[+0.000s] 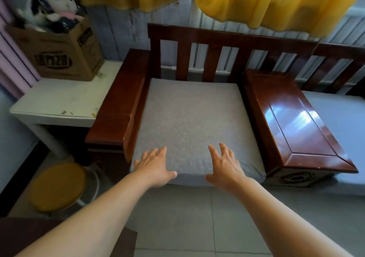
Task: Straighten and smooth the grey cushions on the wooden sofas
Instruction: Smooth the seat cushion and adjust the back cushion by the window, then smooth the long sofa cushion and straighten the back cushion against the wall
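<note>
Both hands flat on the front of the grey cushion (189, 126), fingers spread, nothing held.

The cushion sits in the seat of the wooden sofa (199, 37), w/ its back edge at the sofa's slats & its front edge just past the seat. Left hand (153, 166) is at the cushion's front-left; right hand (225, 166) is at its front-right, near the shiny arm (296, 122). Both are wide open w/ palms down, thumbs at the front edge. The cushion looks thick, soft & squishy, prob. light, w/ cloth that won't slip much. It looks pretty flat, a bit rumpled at the front-right corner. Best spot to hold: the 2 front corners, or push flat w/ palms toward the slats. A 2nd grey cushion (339, 118) sits past the arm.
</note>
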Demonstrator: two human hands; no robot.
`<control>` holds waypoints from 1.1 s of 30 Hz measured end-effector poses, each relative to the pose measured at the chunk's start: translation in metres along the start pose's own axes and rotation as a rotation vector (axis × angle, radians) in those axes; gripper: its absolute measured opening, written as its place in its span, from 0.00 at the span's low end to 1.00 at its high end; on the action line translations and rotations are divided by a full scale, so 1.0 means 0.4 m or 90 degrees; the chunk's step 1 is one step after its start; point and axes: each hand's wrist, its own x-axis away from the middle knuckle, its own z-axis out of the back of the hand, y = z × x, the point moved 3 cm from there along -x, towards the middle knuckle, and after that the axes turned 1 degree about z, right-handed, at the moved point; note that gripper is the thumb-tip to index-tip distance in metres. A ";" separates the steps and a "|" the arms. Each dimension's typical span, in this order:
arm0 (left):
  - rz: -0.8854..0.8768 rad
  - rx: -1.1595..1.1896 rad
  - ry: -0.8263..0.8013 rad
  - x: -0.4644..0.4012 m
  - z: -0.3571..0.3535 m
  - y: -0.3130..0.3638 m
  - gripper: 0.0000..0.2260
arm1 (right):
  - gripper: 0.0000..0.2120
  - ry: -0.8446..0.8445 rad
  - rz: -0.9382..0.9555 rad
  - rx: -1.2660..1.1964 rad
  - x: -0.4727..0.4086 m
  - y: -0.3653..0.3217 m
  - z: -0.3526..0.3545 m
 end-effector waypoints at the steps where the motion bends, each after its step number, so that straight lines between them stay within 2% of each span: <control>1: -0.001 0.001 0.007 0.027 0.014 -0.011 0.40 | 0.42 0.006 0.003 0.001 0.025 -0.018 0.010; 8: -0.019 0.030 0.065 0.233 0.112 -0.046 0.39 | 0.40 0.034 -0.003 -0.005 0.222 -0.120 0.090; 16: -0.030 0.055 0.092 0.420 0.184 -0.018 0.37 | 0.38 0.052 0.013 0.008 0.393 -0.154 0.195; 24: 0.017 0.122 0.102 0.539 0.180 -0.020 0.38 | 0.41 0.067 0.035 0.003 0.497 -0.131 0.235; 33: 0.088 0.149 0.117 0.657 0.113 -0.032 0.37 | 0.43 0.065 0.115 0.014 0.542 -0.131 0.210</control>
